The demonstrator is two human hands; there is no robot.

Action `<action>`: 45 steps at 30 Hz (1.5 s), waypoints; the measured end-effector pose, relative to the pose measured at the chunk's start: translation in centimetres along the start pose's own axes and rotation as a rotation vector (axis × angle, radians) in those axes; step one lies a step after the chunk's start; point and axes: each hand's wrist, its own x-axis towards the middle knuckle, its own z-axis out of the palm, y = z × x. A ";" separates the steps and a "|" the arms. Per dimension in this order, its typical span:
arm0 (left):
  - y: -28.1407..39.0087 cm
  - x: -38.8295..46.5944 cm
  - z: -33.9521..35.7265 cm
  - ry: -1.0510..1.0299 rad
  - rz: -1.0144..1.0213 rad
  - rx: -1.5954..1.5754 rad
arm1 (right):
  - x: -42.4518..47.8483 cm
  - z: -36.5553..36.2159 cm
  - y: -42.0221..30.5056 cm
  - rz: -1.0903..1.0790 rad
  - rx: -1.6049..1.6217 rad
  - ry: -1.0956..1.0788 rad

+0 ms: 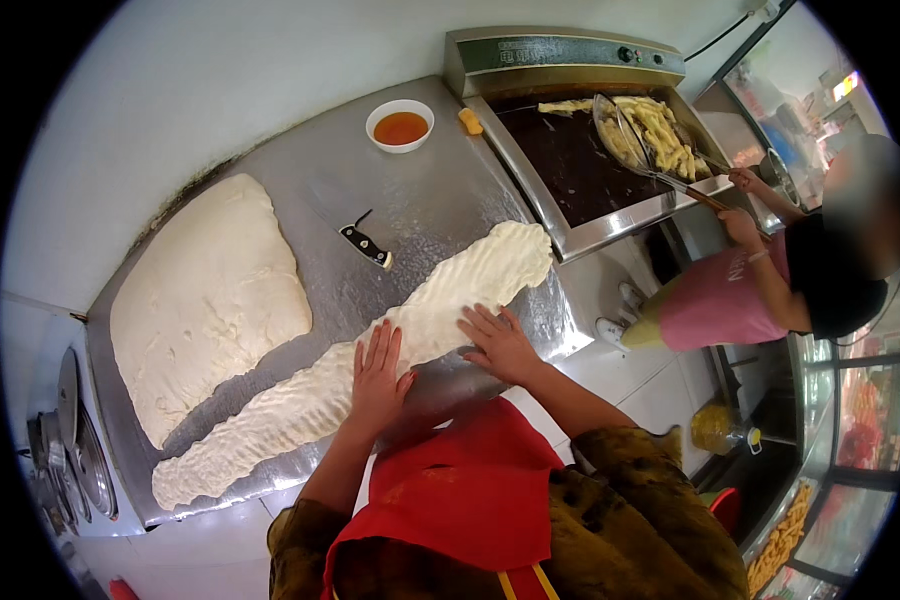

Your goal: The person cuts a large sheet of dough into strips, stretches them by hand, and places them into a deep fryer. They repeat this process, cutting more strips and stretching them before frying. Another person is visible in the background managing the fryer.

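A long flattened strip of dough (292,409) runs slantwise along the near side of a steel worktop (330,180), its surface ridged with dents. My left hand (379,371) lies palm down on the middle of the strip, fingers extended. Farther right, my right hand (499,341) rests on the strip's near edge with fingers spread. Neither hand grips anything. Beyond the strip at left sits a large thick slab of dough (210,300). A black riveted handle (365,244), seemingly a knife's, lies past the strip; its blade is hard to make out.
A white bowl of reddish-brown liquid (400,127) stands at the back, near a small orange-yellow piece (470,121). Adjoining on the right is an electric fryer (570,165) with dark oil. A co-worker (735,292) holds a wire strainer (621,135) over frying dough sticks (660,135).
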 end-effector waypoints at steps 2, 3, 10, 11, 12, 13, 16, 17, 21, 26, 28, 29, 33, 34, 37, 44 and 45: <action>0.5 3.1 1.8 0.051 -0.005 0.012 | 0.1 -2.2 0.0 -0.030 0.106 0.066; 0.4 4.6 3.0 0.036 -0.020 0.066 | 0.3 -3.3 0.4 -0.043 0.151 0.097; 3.7 11.1 3.1 -0.173 -0.138 0.251 | -0.3 -3.0 6.3 0.001 0.200 -0.020; 4.4 12.2 3.0 -0.140 -0.153 0.262 | 0.4 -3.0 6.6 -0.006 0.216 0.056; 5.2 13.7 3.1 -0.098 -0.066 0.205 | 1.4 -3.0 6.9 -0.015 0.230 0.126; 6.4 15.6 3.5 -0.057 0.029 0.141 | 1.7 -3.2 7.4 -0.017 0.237 0.197; 7.0 18.6 6.1 -0.170 0.130 0.219 | 1.4 -2.0 8.1 0.004 0.206 0.025; 6.7 19.4 7.2 -0.244 0.132 0.291 | 1.6 -2.3 8.2 0.001 0.214 -0.019; 8.2 22.1 6.7 -0.042 0.218 0.201 | 0.8 -2.6 10.6 0.100 0.325 0.148; 7.1 23.3 8.2 -0.185 0.257 0.344 | -1.0 -4.0 11.5 0.072 0.255 0.023; 8.2 23.8 7.0 -0.154 0.201 0.349 | -1.9 -4.5 11.6 0.168 0.316 0.180; 8.6 24.9 7.0 -0.057 0.183 0.253 | -2.1 -4.5 11.7 0.214 0.347 0.258; 9.4 26.0 7.4 0.128 0.091 0.007 | -2.1 -2.7 12.1 0.298 0.314 0.208; 9.6 25.9 7.5 0.140 0.067 -0.016 | -1.8 -2.5 13.1 0.306 0.274 0.197; 9.6 23.4 7.4 0.080 -0.059 -0.153 | -1.1 -2.8 14.9 0.321 0.238 0.206; 12.2 17.1 8.4 -0.031 -0.025 0.048 | 2.1 -4.9 14.3 0.224 0.353 0.295; 12.8 17.1 8.7 -0.047 -0.023 0.062 | 3.3 -5.2 14.7 0.171 0.296 0.295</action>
